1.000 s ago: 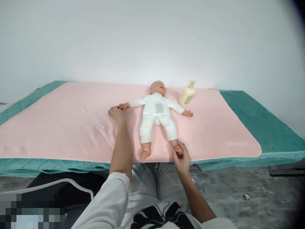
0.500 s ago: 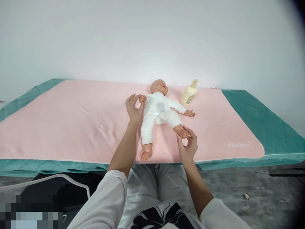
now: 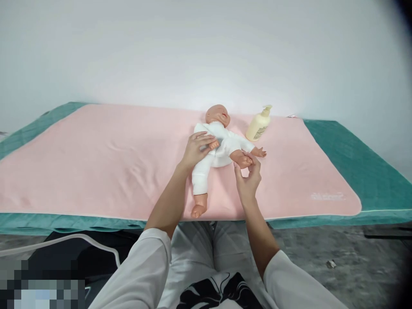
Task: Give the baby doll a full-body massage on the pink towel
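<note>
A pale wall [image 3: 161, 51] rises above mottled grey floor [image 3: 305, 266].

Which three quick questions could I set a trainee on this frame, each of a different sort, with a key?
1. Multiple choice: What colour is the mat directly under the doll?
A. Green
B. Pink
C. Black

2. True or false: The pump bottle stands upright on that same mat, apart from both of the person's hands.

3. Fill in the blanks: The right hand holds the doll's (...), while the left hand holds its (...) across its torso.

Key:
1. B
2. True
3. Foot; arm
</note>
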Motion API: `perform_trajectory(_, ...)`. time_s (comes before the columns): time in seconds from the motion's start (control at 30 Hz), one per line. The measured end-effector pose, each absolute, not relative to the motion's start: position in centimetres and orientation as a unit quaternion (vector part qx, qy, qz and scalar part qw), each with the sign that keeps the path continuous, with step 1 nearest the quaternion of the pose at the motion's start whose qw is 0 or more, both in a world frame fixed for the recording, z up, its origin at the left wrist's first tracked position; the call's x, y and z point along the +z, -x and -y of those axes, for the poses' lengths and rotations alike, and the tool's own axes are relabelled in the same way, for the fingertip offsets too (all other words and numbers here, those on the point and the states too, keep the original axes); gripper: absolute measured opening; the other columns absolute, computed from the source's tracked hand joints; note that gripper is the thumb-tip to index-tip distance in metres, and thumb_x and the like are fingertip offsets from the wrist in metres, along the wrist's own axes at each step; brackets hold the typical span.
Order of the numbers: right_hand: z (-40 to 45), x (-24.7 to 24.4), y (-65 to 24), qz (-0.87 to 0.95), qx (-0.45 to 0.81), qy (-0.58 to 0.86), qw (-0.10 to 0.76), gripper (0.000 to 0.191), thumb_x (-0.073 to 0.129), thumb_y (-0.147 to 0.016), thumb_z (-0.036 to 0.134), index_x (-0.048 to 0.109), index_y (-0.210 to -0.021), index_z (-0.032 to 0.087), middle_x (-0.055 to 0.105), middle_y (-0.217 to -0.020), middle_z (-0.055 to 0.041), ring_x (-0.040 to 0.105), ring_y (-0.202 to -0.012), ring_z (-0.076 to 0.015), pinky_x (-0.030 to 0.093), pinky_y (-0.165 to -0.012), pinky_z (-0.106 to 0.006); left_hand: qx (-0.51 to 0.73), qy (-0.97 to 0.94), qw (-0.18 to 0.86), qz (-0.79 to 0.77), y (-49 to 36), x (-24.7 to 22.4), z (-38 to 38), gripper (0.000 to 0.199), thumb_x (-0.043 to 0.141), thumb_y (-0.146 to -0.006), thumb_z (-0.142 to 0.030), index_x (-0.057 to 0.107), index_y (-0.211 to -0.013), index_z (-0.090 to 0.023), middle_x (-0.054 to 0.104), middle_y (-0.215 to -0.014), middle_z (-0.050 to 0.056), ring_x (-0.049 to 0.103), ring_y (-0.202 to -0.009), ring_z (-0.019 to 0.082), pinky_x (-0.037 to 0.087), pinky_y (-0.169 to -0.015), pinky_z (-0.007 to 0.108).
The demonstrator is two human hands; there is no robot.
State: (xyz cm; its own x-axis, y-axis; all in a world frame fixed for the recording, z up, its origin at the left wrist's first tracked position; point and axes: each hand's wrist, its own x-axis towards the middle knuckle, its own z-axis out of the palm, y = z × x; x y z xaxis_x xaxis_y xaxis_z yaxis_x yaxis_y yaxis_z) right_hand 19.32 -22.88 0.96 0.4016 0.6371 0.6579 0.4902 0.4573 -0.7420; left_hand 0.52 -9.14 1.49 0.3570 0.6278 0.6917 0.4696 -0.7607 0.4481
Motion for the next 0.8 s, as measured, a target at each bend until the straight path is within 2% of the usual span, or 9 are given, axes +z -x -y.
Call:
perform_trajectory(0.23, 22.1, 0.7, -19.3, 0.544, 0.055, 0.518, 0.658, 0.045, 0.066, -0.086, 0.034, 0.053, -0.126, 0.021, 0.064, -0.125, -0.0111, 0.064, -0.119, -0.0232, 0.052, -0.104, -0.043, 0.435, -0.825, 0.091, -0.349, -0.5, 1.2, 8.9, 0.03, 0.069, -0.084, -0.023, 0.072, -0.113, -0.03, 0.073, -0.118, 0.002, 0.055, -0.127, 0.023, 0.042, -0.11, 0.048)
perform_trajectory(0.47, 22.6, 0.6, -19.2, 0.536, 0.066, 0.536, 0.649, 0.045, 0.065, -0.086, 0.036, 0.054, -0.126, 0.02, 0.062, -0.127, -0.0131, 0.064, -0.118, -0.0242, 0.053, -0.103, -0.044, 0.492, -0.775, 0.084, -0.389, -0.5, 0.6, 9.2, 0.028, 0.07, -0.083, -0.025, 0.073, -0.111, -0.03, 0.073, -0.118, 0.003, 0.057, -0.124, 0.023, 0.043, -0.109, 0.048)
perform_trajectory(0.67, 24.4, 1.0, -19.7, 0.536, 0.069, 0.543, 0.642, 0.045, 0.067, -0.085, 0.035, 0.055, -0.126, 0.02, 0.063, -0.126, -0.0121, 0.063, -0.119, -0.0244, 0.053, -0.103, -0.043, 0.599, -0.635, 0.035, -0.486, 0.6, 0.4, 9.6, 0.035, 0.066, -0.086, -0.036, 0.067, -0.12, -0.025, 0.07, -0.12, 0.007, 0.059, -0.118, 0.023, 0.044, -0.107, 0.041)
perform_trajectory(0.8, 26.3, 0.8, -20.0, 0.528, 0.086, 0.546, 0.644, 0.047, 0.069, -0.084, 0.031, 0.055, -0.127, 0.021, 0.063, -0.127, -0.0113, 0.063, -0.119, -0.0243, 0.053, -0.103, -0.043, 0.644, -0.578, 0.044, -0.499, 2.0, 0.4, 9.4, 0.047, 0.064, -0.088, -0.036, 0.057, -0.133, -0.023, 0.065, -0.128, 0.009, 0.059, -0.12, 0.022, 0.042, -0.109, 0.038)
